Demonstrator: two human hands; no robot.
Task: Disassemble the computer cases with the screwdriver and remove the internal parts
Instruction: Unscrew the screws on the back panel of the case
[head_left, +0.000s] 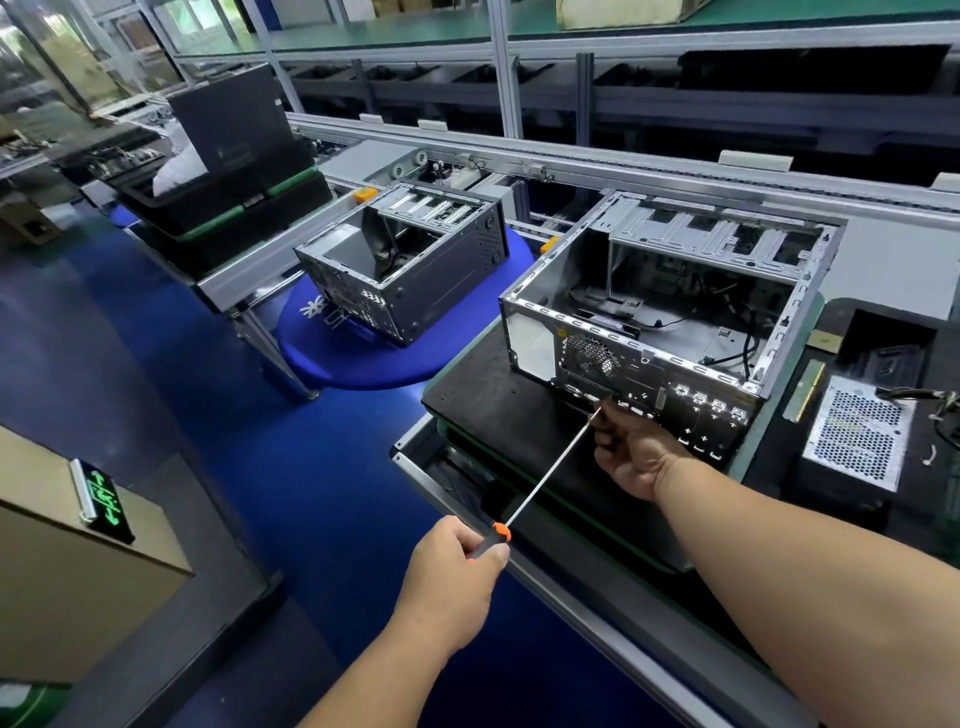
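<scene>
An open grey computer case (779, 332) lies on a black mat (478, 384), its rear panel facing me, with loose cables inside. A long screwdriver (550, 475) with an orange and black handle points at the lower rear panel near the fan grille. My left hand (452, 571) grips the handle. My right hand (636, 452) is curled round the shaft close to the tip, right against the rear panel.
A second open case (410, 270) stands on a round blue stool (353, 358) to the left. A removed power supply (857, 431) and a memory stick (805, 389) lie right of the case. Black trays (223, 202) sit far left, and a cardboard box (62, 561) sits lower left.
</scene>
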